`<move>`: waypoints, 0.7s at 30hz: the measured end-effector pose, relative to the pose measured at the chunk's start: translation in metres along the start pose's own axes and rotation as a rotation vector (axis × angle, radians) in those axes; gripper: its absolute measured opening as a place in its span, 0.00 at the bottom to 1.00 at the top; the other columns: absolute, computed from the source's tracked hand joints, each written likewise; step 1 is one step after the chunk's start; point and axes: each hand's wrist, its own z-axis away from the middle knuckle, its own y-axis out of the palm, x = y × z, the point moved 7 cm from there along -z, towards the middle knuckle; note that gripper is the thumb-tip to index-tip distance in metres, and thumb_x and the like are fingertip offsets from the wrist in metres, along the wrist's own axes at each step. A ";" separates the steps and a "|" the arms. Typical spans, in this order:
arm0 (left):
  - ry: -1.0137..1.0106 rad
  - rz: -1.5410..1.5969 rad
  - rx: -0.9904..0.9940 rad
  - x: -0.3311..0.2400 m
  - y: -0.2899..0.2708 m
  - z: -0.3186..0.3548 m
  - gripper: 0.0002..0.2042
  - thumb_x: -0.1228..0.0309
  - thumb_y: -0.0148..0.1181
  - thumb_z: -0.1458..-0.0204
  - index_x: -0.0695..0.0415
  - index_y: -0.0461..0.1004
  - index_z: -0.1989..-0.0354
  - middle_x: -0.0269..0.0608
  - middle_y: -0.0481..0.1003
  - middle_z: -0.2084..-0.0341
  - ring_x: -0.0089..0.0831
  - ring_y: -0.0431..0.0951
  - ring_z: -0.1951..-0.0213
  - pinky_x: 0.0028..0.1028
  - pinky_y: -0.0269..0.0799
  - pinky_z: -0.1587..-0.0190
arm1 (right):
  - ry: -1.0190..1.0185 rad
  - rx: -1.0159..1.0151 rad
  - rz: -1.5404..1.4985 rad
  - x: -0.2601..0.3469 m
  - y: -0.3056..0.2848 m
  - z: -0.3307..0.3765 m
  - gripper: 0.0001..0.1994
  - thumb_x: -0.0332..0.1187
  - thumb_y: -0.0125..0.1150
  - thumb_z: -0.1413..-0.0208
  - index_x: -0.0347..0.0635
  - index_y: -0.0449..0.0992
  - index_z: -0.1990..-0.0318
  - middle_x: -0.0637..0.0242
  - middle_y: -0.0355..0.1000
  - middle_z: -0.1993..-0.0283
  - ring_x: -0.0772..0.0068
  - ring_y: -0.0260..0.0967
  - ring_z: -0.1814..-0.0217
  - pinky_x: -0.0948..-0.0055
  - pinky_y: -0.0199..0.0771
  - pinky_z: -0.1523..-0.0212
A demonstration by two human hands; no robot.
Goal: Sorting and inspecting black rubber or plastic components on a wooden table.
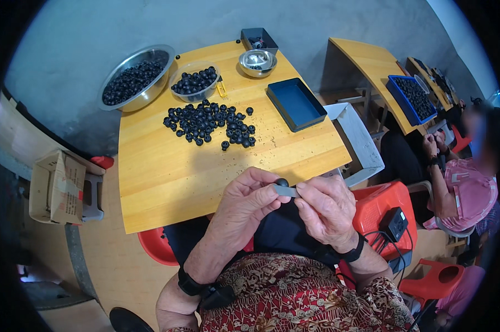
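A small hand-assembly workshop: wooden bench (167, 182) strewn with black rubber parts (208, 123), steel bowls (133, 78) and blue trays (296, 103) of more, another worker (463, 188) seated at a neighbouring bench (371, 66), bare concrete floor.

Even, soft daylight, faint shadows; sharp centre, fisheye bending and dark rim.

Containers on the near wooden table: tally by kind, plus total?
Metal bowls: 2, large, small
Clear bowl: 1
Blue tray: 1
Dark grey box: 1
Total: 5
The left hand and right hand hold a black bead and grey blade.
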 end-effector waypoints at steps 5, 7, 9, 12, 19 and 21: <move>-0.002 0.025 0.006 0.003 -0.004 -0.002 0.08 0.76 0.59 0.45 0.59 0.72 0.57 0.40 0.77 0.64 0.26 0.79 0.62 0.20 0.76 0.57 | -0.010 0.025 0.065 -0.003 -0.001 0.001 0.19 0.24 0.72 0.63 0.40 0.79 0.59 0.64 0.72 0.67 0.68 0.66 0.74 0.73 0.66 0.75; -0.016 0.060 -0.010 0.006 -0.005 -0.002 0.08 0.76 0.58 0.44 0.60 0.72 0.57 0.41 0.77 0.64 0.27 0.79 0.62 0.20 0.77 0.57 | -0.007 0.025 0.061 -0.003 -0.001 0.002 0.19 0.24 0.72 0.63 0.40 0.79 0.59 0.65 0.72 0.67 0.68 0.66 0.74 0.73 0.66 0.75; -0.020 0.066 -0.008 0.009 -0.005 -0.003 0.08 0.76 0.58 0.44 0.60 0.72 0.57 0.41 0.77 0.64 0.27 0.79 0.62 0.21 0.77 0.58 | -0.004 0.027 0.057 -0.003 -0.001 0.003 0.19 0.24 0.72 0.63 0.40 0.79 0.59 0.65 0.72 0.67 0.68 0.66 0.74 0.73 0.67 0.75; -0.022 0.082 -0.012 0.013 -0.006 -0.002 0.08 0.76 0.58 0.44 0.60 0.71 0.57 0.41 0.77 0.64 0.27 0.79 0.62 0.21 0.77 0.58 | 0.017 0.069 0.034 -0.002 0.003 0.004 0.17 0.22 0.68 0.60 0.38 0.77 0.58 0.61 0.73 0.66 0.64 0.69 0.71 0.70 0.69 0.71; -0.046 0.052 -0.031 0.017 -0.009 -0.002 0.07 0.76 0.58 0.45 0.59 0.72 0.59 0.38 0.77 0.65 0.23 0.77 0.62 0.21 0.75 0.57 | 0.013 0.055 0.000 -0.002 0.005 0.001 0.21 0.24 0.70 0.63 0.39 0.79 0.56 0.64 0.73 0.66 0.68 0.67 0.74 0.73 0.68 0.74; -0.036 0.046 -0.026 0.017 -0.008 -0.002 0.06 0.76 0.59 0.45 0.58 0.72 0.59 0.37 0.76 0.65 0.23 0.77 0.62 0.21 0.75 0.57 | 0.013 0.071 -0.010 -0.003 0.007 0.002 0.21 0.24 0.69 0.63 0.39 0.79 0.55 0.64 0.73 0.66 0.68 0.67 0.74 0.73 0.68 0.74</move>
